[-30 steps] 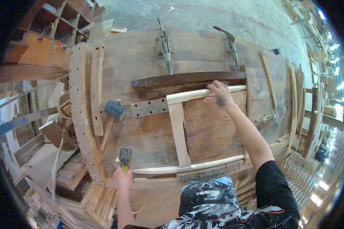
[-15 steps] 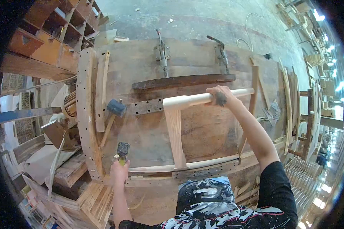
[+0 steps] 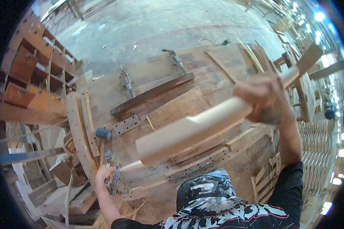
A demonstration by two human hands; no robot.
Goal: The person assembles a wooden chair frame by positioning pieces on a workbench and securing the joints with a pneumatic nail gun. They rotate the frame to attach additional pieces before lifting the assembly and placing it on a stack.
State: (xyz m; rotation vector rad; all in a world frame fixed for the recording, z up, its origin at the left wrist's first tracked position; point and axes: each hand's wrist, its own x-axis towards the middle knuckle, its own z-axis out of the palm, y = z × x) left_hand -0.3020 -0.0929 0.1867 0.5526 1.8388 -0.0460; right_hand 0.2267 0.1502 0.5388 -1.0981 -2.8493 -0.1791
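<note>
My right hand (image 3: 265, 99), blurred by motion, is wrapped round a pale wooden chair-leg-like frame (image 3: 187, 131) raised above the workbench. The frame's thick end points to the lower left, and its other parts are partly hidden behind it. At the bench's left front corner, my left hand (image 3: 104, 174) is closed on a nail gun (image 3: 115, 181) with a dark rounded head and a metal magazine. The tip of a pale wooden rail (image 3: 132, 166) shows close to the nail gun.
Two toggle clamps (image 3: 127, 79) stand behind a dark curved bar (image 3: 153, 95) on the bench (image 3: 202, 149). A blue-headed mallet (image 3: 103, 133) lies at the left by a perforated plate (image 3: 127, 125). Wooden pigeonholes (image 3: 38, 76) stand far left; stacked slats (image 3: 317, 152) are at right.
My right hand has lifted the wooden frame off the bench and swung it right and nearer the camera. My left hand has moved slightly left and down with the nail gun. The view has turned.
</note>
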